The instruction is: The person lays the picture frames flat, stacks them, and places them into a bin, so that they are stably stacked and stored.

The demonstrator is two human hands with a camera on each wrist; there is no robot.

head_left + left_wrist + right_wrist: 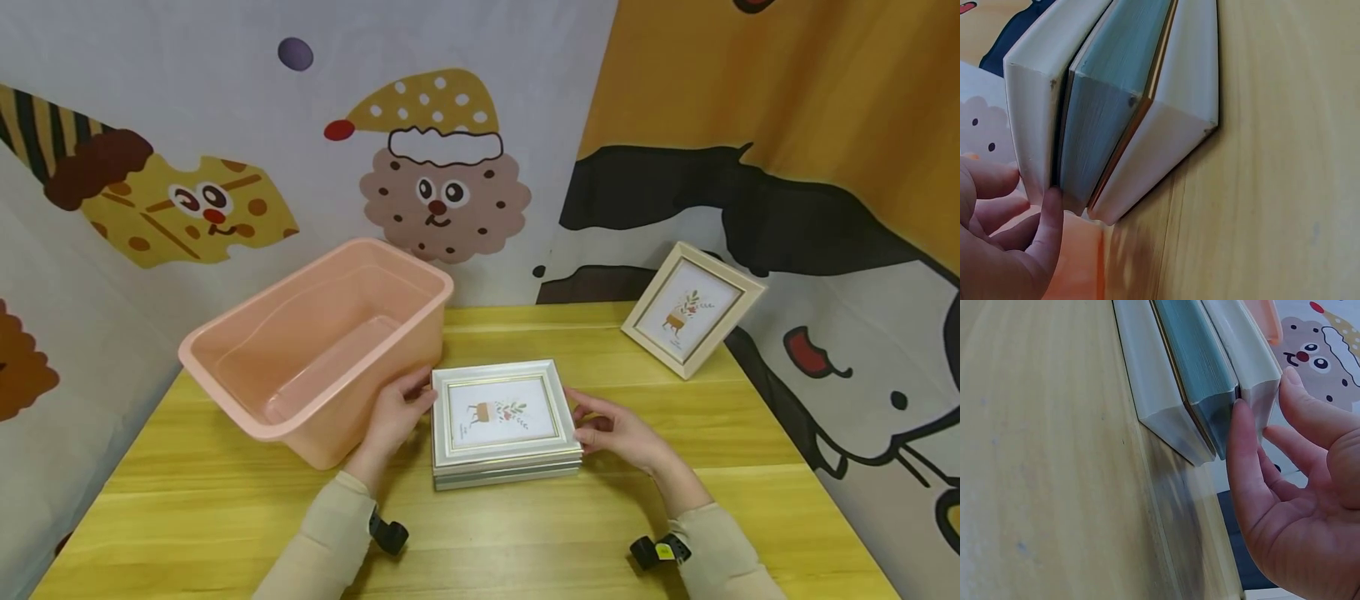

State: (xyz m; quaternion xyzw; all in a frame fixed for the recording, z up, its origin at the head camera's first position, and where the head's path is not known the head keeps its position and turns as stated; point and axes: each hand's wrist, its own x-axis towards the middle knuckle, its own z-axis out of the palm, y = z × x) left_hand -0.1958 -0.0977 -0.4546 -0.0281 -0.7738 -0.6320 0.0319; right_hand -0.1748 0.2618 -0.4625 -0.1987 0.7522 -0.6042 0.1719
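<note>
Three picture frames lie stacked on the table. On top is a white frame (pixel 501 410) with a gold inner line and a plant print, face up. Below it are a blue-green frame (pixel 1113 87) and another pale frame (pixel 1179 94), whose faces are hidden. My left hand (pixel 393 417) pinches the top frame's left end between thumb and fingers. At the opposite end, my right hand (pixel 618 432) pinches the same frame. Both wrist views show a digit at the seam between the white and blue-green frames, where a narrow dark gap runs.
A pink plastic tub (pixel 360 379) stands left of the stack, close beside my left hand. Back right, a cream picture frame (pixel 693 310) stands tilted against the cartoon-printed cloth (pixel 480 50). Everything sits on a wooden table (pixel 525 542).
</note>
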